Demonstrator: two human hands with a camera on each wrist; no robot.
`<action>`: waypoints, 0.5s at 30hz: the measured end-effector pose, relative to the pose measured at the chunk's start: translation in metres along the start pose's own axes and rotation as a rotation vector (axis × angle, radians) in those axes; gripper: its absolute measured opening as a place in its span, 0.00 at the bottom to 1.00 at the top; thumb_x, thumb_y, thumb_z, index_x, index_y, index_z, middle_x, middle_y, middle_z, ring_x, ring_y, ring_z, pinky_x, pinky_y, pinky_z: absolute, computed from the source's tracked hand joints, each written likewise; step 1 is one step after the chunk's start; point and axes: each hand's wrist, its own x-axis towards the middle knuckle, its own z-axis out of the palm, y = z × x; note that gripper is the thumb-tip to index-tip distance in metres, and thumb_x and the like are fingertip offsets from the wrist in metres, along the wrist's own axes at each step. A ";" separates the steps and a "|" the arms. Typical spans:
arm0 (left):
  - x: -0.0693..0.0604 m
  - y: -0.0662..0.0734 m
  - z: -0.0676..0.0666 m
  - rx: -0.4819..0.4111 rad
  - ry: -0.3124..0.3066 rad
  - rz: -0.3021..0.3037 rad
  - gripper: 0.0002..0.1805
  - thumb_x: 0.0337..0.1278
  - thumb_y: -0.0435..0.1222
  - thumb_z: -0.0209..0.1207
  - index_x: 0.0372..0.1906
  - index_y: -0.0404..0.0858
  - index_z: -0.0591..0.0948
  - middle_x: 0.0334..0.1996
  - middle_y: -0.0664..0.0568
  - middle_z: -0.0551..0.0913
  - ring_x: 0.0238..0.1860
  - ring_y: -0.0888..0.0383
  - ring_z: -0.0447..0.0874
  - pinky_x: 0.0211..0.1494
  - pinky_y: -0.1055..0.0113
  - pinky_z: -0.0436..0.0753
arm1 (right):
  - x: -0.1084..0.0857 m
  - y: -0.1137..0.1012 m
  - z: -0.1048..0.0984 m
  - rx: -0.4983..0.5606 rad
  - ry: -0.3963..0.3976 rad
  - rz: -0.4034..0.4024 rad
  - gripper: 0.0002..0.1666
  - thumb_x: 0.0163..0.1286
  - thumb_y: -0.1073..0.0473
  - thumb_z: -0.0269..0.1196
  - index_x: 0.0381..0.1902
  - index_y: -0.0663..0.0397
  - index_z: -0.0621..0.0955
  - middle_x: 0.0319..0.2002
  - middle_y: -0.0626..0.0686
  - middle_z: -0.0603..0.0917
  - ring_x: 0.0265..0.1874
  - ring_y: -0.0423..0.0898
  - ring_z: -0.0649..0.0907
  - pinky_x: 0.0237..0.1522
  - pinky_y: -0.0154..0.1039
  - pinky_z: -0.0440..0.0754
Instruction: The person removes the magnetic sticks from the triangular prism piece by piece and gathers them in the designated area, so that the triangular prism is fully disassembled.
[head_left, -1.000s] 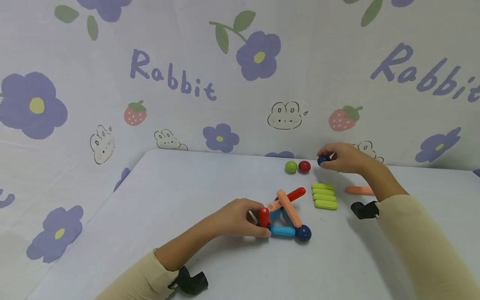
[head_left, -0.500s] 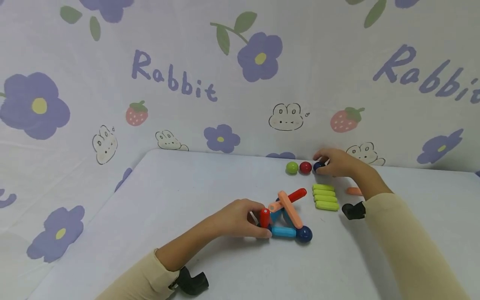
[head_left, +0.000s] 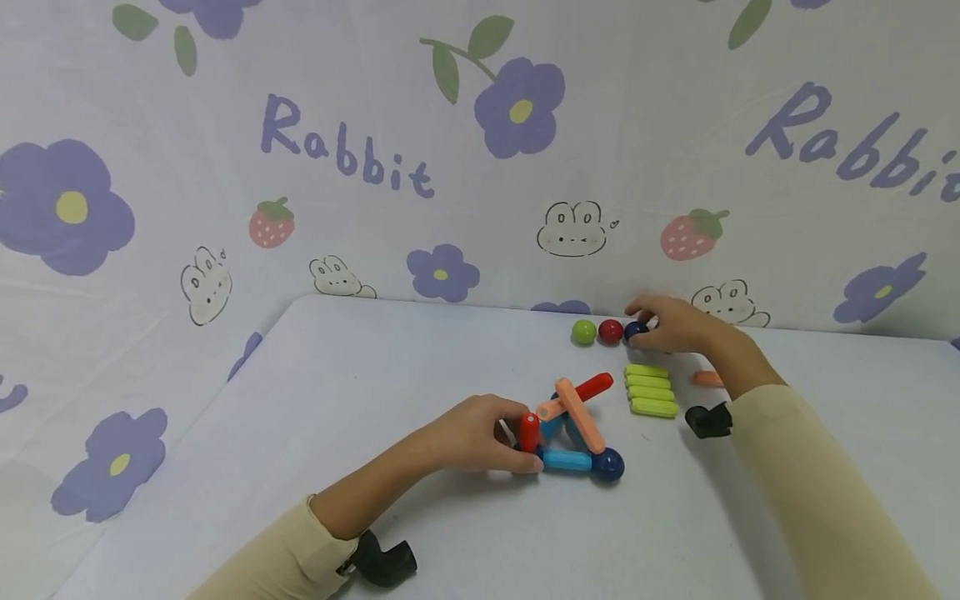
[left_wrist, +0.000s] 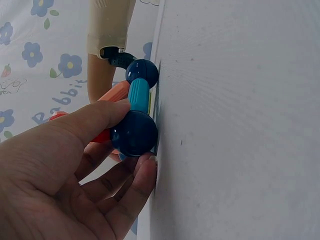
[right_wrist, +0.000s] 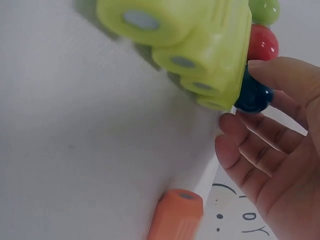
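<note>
My left hand [head_left: 476,435] grips the near-left corner of a frame built from magnetic rods and balls. In the left wrist view its thumb and fingers are round a dark blue ball [left_wrist: 135,134]. A light blue rod [head_left: 566,461] runs from there to another dark blue ball [head_left: 608,465]. A red rod [head_left: 529,432] stands up at the held corner, and orange rods [head_left: 581,417] slope above the base. At the back, my right hand [head_left: 673,325] pinches a separate dark blue ball [right_wrist: 254,92] beside a red ball [head_left: 611,332]. A green ball [head_left: 583,332] sits left of the red one.
Several yellow-green rods [head_left: 651,391] lie side by side in front of the right hand. An orange rod [head_left: 707,379] lies partly hidden behind the right forearm. The white table [head_left: 360,358] meets a printed cloth [head_left: 337,225] at its back edge.
My right hand has brought its dark blue ball leftward, up beside the red ball, and has since held still there. The left hand and the rod frame stay in place.
</note>
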 end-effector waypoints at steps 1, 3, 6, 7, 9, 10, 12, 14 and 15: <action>0.000 0.000 0.000 -0.001 0.000 0.000 0.11 0.53 0.44 0.73 0.39 0.49 0.84 0.34 0.61 0.83 0.35 0.61 0.83 0.35 0.66 0.83 | -0.001 0.000 -0.001 0.004 -0.002 -0.002 0.30 0.67 0.59 0.65 0.64 0.64 0.72 0.58 0.70 0.75 0.49 0.62 0.79 0.47 0.54 0.84; 0.000 0.001 0.000 -0.002 0.001 -0.002 0.11 0.53 0.44 0.73 0.39 0.49 0.84 0.34 0.61 0.83 0.35 0.61 0.83 0.35 0.66 0.83 | -0.003 0.001 -0.003 0.010 -0.005 -0.003 0.32 0.67 0.58 0.66 0.65 0.64 0.70 0.59 0.71 0.74 0.49 0.63 0.79 0.47 0.54 0.84; -0.001 0.002 0.000 -0.002 0.002 -0.006 0.11 0.53 0.44 0.73 0.39 0.50 0.84 0.34 0.62 0.83 0.35 0.61 0.83 0.35 0.66 0.83 | -0.006 0.002 -0.005 0.011 0.006 -0.011 0.35 0.67 0.57 0.66 0.67 0.65 0.69 0.61 0.71 0.73 0.51 0.64 0.79 0.49 0.56 0.83; -0.001 0.002 0.000 0.001 0.003 -0.007 0.11 0.53 0.44 0.73 0.39 0.50 0.84 0.34 0.62 0.83 0.35 0.61 0.82 0.35 0.66 0.83 | -0.007 0.003 -0.006 0.008 0.015 -0.015 0.35 0.67 0.57 0.66 0.68 0.65 0.68 0.61 0.71 0.72 0.51 0.65 0.79 0.50 0.57 0.82; -0.001 0.002 0.000 0.002 0.004 -0.008 0.11 0.53 0.44 0.73 0.39 0.50 0.84 0.34 0.62 0.83 0.35 0.61 0.82 0.35 0.67 0.83 | -0.011 0.001 -0.008 -0.004 0.048 -0.032 0.35 0.67 0.57 0.66 0.68 0.66 0.68 0.62 0.71 0.71 0.53 0.66 0.77 0.52 0.59 0.80; -0.001 0.002 0.000 0.001 0.003 -0.008 0.11 0.53 0.44 0.73 0.38 0.50 0.84 0.34 0.62 0.83 0.35 0.61 0.83 0.35 0.66 0.83 | -0.013 0.000 -0.008 -0.010 0.072 -0.045 0.35 0.68 0.58 0.65 0.68 0.66 0.68 0.62 0.71 0.71 0.54 0.67 0.77 0.53 0.60 0.80; -0.001 0.002 0.000 0.001 0.002 -0.006 0.11 0.53 0.44 0.73 0.38 0.50 0.84 0.34 0.61 0.83 0.35 0.61 0.83 0.35 0.67 0.83 | -0.019 -0.007 -0.009 -0.018 0.132 -0.081 0.33 0.68 0.60 0.64 0.67 0.67 0.69 0.62 0.70 0.72 0.55 0.66 0.76 0.54 0.60 0.79; -0.001 0.002 0.000 0.001 0.003 -0.004 0.11 0.53 0.44 0.73 0.38 0.50 0.83 0.34 0.61 0.83 0.34 0.61 0.83 0.35 0.67 0.83 | -0.026 -0.018 -0.009 -0.010 0.207 -0.148 0.28 0.69 0.63 0.63 0.64 0.67 0.73 0.59 0.68 0.75 0.52 0.63 0.78 0.51 0.58 0.81; -0.001 0.002 0.000 0.001 0.002 -0.003 0.10 0.53 0.44 0.73 0.38 0.50 0.84 0.34 0.61 0.83 0.34 0.60 0.83 0.35 0.66 0.83 | -0.030 -0.025 -0.009 0.003 0.240 -0.187 0.25 0.69 0.64 0.63 0.62 0.66 0.75 0.56 0.66 0.78 0.49 0.61 0.80 0.48 0.55 0.82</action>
